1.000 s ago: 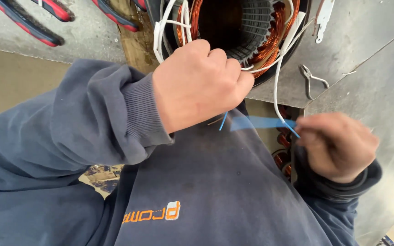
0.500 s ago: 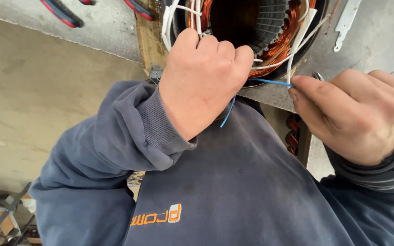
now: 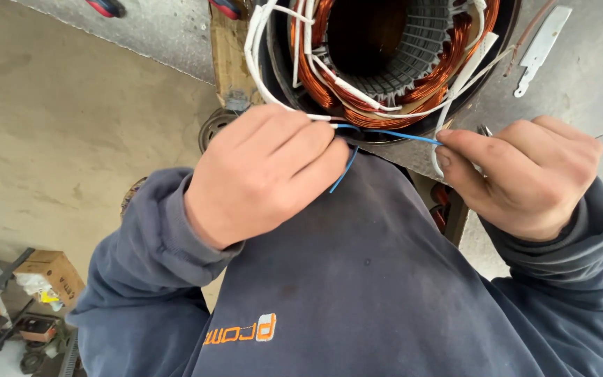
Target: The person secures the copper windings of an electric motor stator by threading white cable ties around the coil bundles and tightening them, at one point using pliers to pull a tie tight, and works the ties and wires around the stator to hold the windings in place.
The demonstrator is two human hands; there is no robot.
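Risk first: the blue cable tie (image 3: 392, 135) is stretched taut between both hands right at the lip of the motor stator (image 3: 392, 63), so I'd judge a hard or jerky pull could bite into the copper windings (image 3: 455, 66) and nick the enamel, or drag the white sleeved leads (image 3: 357, 91) out of their lay. A slip of the fingertip pinch could also let the tie spring loose. Left hand (image 3: 266, 174) is curled into a near fist, fingers closed on one end of the tie at the stator's near edge, knuckles touching the white leads; the tie's loose tail (image 3: 340, 178) hangs out under the fingers. Right hand (image 3: 525, 174) is closed narrow too, thumb and forefinger pinching the other end beside a white sleeve (image 3: 448, 126) that runs down off the rim. The stator sits on a grey bench (image 3: 581, 77), open bore up. A flat metal strip (image 3: 542, 42) lies on the bench well apart to the right; red-handled tools (image 3: 109, 7) show at the top edge. Cardboard box (image 3: 54, 272) down on the floor at left.
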